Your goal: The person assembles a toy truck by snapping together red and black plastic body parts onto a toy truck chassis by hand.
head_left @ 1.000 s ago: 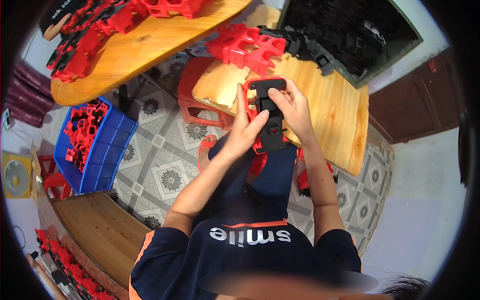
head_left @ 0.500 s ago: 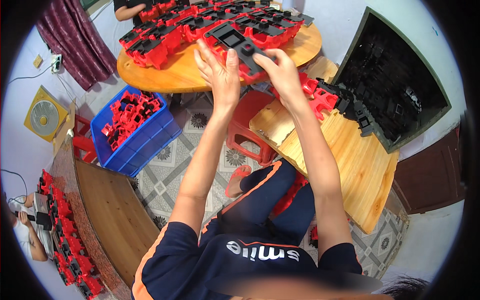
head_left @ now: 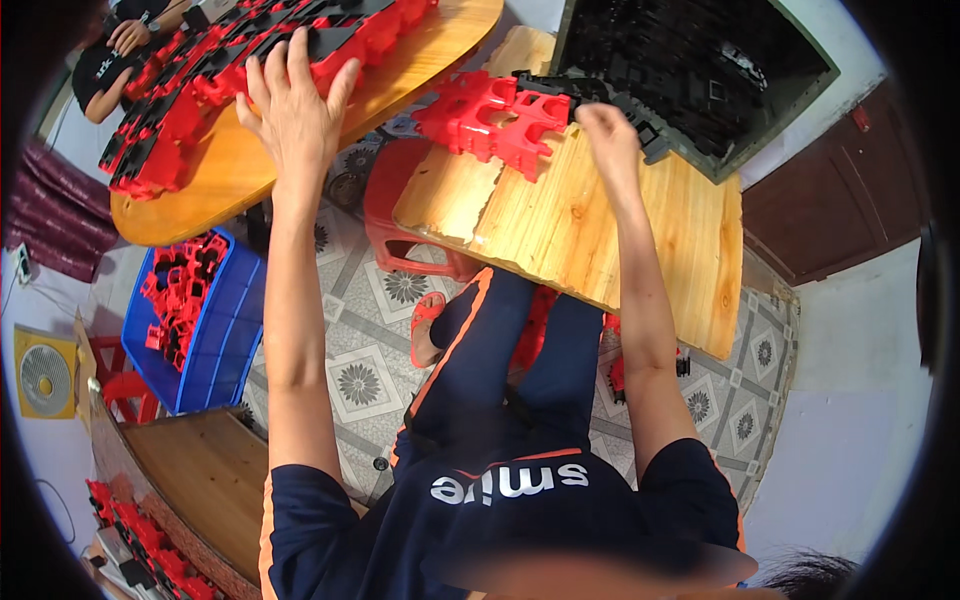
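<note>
My left hand (head_left: 300, 125) is open, fingers spread, over the nearest of the red plastic housings with black tops (head_left: 345, 45) on the round table; the fingertips seem to rest on it. My right hand (head_left: 612, 140) is over the wooden board, fingers bent and drawn together beside loose black plastic parts (head_left: 625, 112). What lies between those fingertips, if anything, is too small to make out. Just left of that hand, several red plastic frames (head_left: 500, 120) lie in a cluster on the board, apart from my left hand.
The round wooden table (head_left: 240, 178) stands at upper left, the wooden board (head_left: 580, 230) in front of me. A dark bin of black parts (head_left: 690, 70) leans beyond it. A blue crate (head_left: 215, 340) of red parts and a red stool (head_left: 395, 200) stand below. A person (head_left: 110, 70) sits across the table.
Both hands held a red-and-black housing over the table; the right has let go and moved to the black parts. The left hand now lies open on the housings. My view has turned right.
</note>
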Available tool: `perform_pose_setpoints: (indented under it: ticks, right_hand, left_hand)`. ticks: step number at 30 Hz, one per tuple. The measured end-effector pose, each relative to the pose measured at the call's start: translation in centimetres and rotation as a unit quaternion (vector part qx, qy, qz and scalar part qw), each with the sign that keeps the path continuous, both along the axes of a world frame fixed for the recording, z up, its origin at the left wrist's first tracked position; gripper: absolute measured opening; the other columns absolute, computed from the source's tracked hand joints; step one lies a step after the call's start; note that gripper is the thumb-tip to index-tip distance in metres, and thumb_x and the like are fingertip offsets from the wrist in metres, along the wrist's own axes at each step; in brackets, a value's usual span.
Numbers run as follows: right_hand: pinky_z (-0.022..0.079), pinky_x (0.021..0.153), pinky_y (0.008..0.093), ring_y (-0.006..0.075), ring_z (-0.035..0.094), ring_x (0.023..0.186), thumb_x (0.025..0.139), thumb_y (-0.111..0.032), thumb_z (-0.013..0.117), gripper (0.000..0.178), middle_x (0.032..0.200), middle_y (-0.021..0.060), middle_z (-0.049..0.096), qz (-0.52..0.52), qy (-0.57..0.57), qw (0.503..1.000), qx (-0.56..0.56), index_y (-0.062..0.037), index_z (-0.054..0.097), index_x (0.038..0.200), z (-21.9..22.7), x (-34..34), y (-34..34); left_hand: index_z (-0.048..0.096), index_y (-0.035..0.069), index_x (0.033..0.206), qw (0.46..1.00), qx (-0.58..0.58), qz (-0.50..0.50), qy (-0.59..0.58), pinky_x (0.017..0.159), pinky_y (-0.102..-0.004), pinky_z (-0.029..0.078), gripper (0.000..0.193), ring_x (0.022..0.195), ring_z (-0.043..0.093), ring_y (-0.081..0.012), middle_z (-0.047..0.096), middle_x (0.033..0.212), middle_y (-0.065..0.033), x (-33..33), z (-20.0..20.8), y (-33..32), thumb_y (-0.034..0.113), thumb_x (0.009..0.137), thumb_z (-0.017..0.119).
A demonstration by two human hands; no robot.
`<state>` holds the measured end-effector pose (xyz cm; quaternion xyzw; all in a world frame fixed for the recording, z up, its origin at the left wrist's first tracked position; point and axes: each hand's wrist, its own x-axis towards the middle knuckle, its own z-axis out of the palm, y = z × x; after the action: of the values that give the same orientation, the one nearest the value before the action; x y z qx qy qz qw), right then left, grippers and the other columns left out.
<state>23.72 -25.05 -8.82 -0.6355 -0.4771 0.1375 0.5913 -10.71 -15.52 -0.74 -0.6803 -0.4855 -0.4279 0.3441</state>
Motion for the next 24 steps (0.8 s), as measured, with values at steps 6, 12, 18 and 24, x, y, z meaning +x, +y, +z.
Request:
perform_pose_setpoints:
  ticks: [6, 12, 18, 24]
  right_hand:
    - [0.053, 0.08, 0.0304, 0.0178, 0.067, 0.095, 0.089, -0.034, 0.07, 0.046, 0.103, 0.0128, 0.071, 0.02, -0.122, 0.98, -0.153, -0.0021, 0.062, 0.121, -5.0, -2.8, -1.2]
    - [0.05, 0.067, 0.0328, 0.0237, 0.066, 0.072, 0.09, -0.015, 0.065, 0.023, 0.083, 0.0145, 0.068, 0.057, -0.102, 0.99, -0.084, -0.0036, 0.065, 0.11, -4.5, -1.8, -8.5]
    - [0.053, 0.071, 0.035, 0.027, 0.069, 0.081, 0.088, -0.01, 0.066, 0.023, 0.093, 0.0163, 0.069, 0.032, -0.191, 0.981, -0.025, -0.004, 0.066, 0.111, -3.9, -0.8, -16.5]
    - [0.055, 0.069, 0.0312, 0.0172, 0.07, 0.079, 0.085, -0.007, 0.068, 0.02, 0.09, 0.0128, 0.072, 0.312, -0.232, 0.921, -0.002, 0.0, 0.068, 0.104, 2.6, 0.2, -12.3]
  left_hand:
    - [0.048, 0.021, 0.142, 0.965, -0.068, -0.252, 0.002, 0.109, -0.0509, 0.027, 0.058, 0.133, 0.038, -0.0364, 0.041, 0.146, -0.0119, 10.1, -7.3, -7.9, 0.034, 0.089, 0.066]
    - [0.046, 0.025, 0.143, 0.878, -0.359, -0.278, -0.155, 0.104, -0.059, 0.029, 0.06, 0.132, 0.03, -0.0485, 0.023, 0.156, -0.0161, 14.6, -16.3, -3.2, 0.046, 0.09, 0.062]
    - [0.022, 0.011, 0.154, 0.806, -0.338, -0.413, -0.256, 0.113, -0.0519, 0.024, 0.087, 0.14, 0.024, -0.0419, 0.017, 0.156, -0.0242, 17.1, -13.3, -9.4, 0.046, 0.088, 0.066]
    - [-0.01, 0.009, 0.154, 0.251, -0.611, -0.504, -0.556, 0.108, -0.0419, 0.039, 0.111, 0.133, 0.042, -0.0275, 0.033, 0.148, -0.0214, 16.8, -12.5, -13.3, 0.013, 0.084, 0.075]
